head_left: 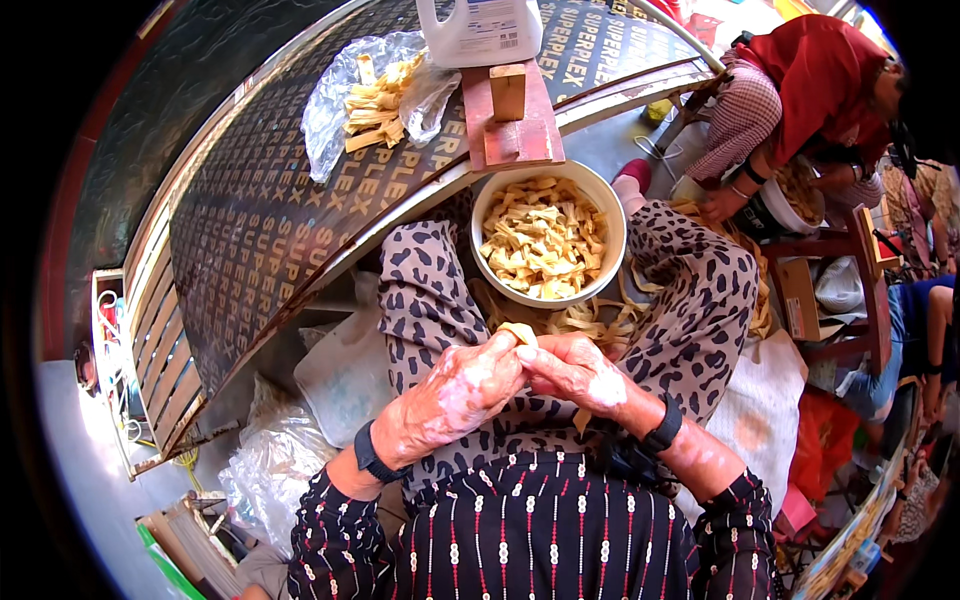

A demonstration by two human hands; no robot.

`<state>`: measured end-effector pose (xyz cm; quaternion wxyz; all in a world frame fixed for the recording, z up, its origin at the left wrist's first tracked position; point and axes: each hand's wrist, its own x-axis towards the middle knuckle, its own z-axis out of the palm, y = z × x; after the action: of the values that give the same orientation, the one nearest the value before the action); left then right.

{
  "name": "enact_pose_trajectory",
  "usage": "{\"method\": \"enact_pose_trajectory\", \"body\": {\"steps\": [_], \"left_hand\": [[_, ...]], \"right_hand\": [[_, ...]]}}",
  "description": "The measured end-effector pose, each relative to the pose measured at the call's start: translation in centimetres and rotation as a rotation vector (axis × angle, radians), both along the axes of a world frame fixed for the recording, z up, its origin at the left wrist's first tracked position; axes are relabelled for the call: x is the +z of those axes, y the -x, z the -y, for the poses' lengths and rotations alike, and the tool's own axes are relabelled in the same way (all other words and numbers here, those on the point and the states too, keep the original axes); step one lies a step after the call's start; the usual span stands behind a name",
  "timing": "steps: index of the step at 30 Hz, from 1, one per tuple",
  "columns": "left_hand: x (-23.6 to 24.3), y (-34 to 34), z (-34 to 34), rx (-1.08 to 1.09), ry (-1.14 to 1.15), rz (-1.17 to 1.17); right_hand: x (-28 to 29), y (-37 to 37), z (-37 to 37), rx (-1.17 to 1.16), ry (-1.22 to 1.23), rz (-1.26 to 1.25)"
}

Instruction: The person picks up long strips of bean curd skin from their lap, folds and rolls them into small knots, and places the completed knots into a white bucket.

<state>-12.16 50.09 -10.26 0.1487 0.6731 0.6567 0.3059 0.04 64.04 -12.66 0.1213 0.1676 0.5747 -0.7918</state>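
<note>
Bowl (548, 238) of strips sits on the lap, in front of both hands (520, 375). Loose strips (590, 318) lie between bowl and hands. Table (280, 220) beyond the bowl carries a bag (375, 95) of strips, wooden block (508, 92), probably a jug (480, 30).

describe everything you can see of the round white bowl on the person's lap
The round white bowl looks like smooth plastic or enamel, with a plain thick rim. It sits upright on the person's leopard-print lap, against the edge of the dark board table. It is filled with pale yellow folded strips, heaped loosely. Neither hand touches it.
</note>
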Motion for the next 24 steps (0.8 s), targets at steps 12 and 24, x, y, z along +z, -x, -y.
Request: {"method": "enact_pose_trajectory", "body": {"steps": [12,24], "left_hand": [[0.0,-0.2,1.2,0.160,-0.361,-0.064],[-2.1,0.0,1.5,0.595,-0.135,1.278]], "right_hand": [[0.9,0.2,0.6,-0.209,-0.029,-0.047],[-0.3,0.8,0.9,-0.014,-0.422,-0.351]]}}
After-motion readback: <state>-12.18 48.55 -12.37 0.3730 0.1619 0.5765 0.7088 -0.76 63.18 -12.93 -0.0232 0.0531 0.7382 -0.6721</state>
